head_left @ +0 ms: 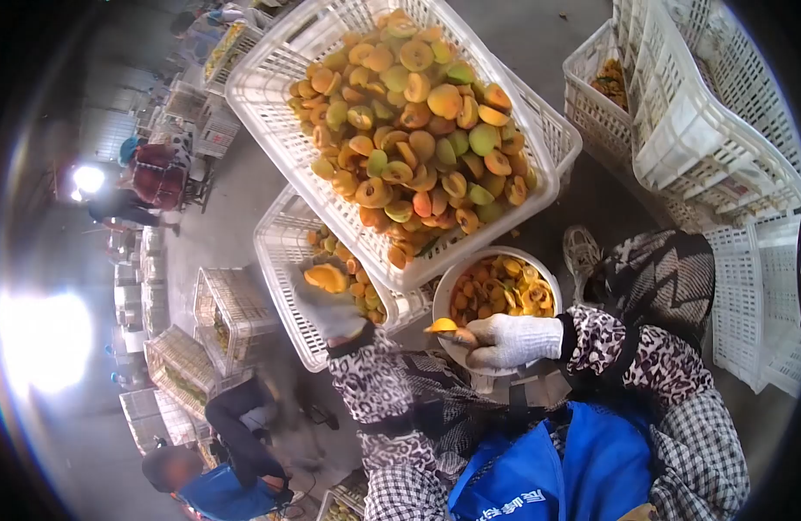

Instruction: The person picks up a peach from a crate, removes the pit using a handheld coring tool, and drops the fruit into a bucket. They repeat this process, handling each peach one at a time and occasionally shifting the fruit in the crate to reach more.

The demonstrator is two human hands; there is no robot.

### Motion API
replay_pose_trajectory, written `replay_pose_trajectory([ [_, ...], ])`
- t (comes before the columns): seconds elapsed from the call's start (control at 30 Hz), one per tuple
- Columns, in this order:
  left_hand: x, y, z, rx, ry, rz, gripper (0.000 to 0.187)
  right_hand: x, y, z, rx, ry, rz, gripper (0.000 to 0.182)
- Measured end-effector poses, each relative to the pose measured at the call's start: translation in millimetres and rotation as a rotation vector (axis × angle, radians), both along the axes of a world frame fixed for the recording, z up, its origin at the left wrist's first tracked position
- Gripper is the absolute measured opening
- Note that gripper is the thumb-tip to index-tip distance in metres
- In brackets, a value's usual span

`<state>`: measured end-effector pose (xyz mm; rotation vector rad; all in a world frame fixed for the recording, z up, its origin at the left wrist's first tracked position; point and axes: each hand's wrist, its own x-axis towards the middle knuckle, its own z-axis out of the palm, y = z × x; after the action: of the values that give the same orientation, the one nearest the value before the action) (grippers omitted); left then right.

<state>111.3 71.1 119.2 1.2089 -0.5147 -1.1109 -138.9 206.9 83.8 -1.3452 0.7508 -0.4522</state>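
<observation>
My left hand [333, 314], in a grey-white glove and smeared by motion, is closed on an apricot half [326, 278] over the lower white crate [289, 323]. Cut apricots [366, 295] lie in that crate. Above the near rim of a white bucket [443, 300], my right hand [515, 340] wears a white glove and grips a small dark tool [461, 337]. A yellow piece of fruit [440, 326] shows at the tool's tip. Orange fruit pieces [496, 291] fill much of the bucket. A large tilted white crate [270, 74] heaped with apricot halves [409, 130] stands just beyond.
Stacked white crates [704, 139] stand at the right, beside a smaller crate [591, 95] holding some fruit. More crates [231, 304] are on the floor at left. A person in blue [231, 491] sits at lower left; another person [157, 178] is farther back.
</observation>
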Motion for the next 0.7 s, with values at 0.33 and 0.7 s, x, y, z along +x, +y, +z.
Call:
replay_pose_trajectory([
  [0.33,-84,-44,-54,0.108,-1.909,-0.219,0.034,-20,33,-219,-0.576,1.408,0.405,0.016],
  [0.7,-82,-51,-110,0.094,-1.339,-0.163,0.044,-49,45,-127,-0.557,1.252,0.457,0.022],
])
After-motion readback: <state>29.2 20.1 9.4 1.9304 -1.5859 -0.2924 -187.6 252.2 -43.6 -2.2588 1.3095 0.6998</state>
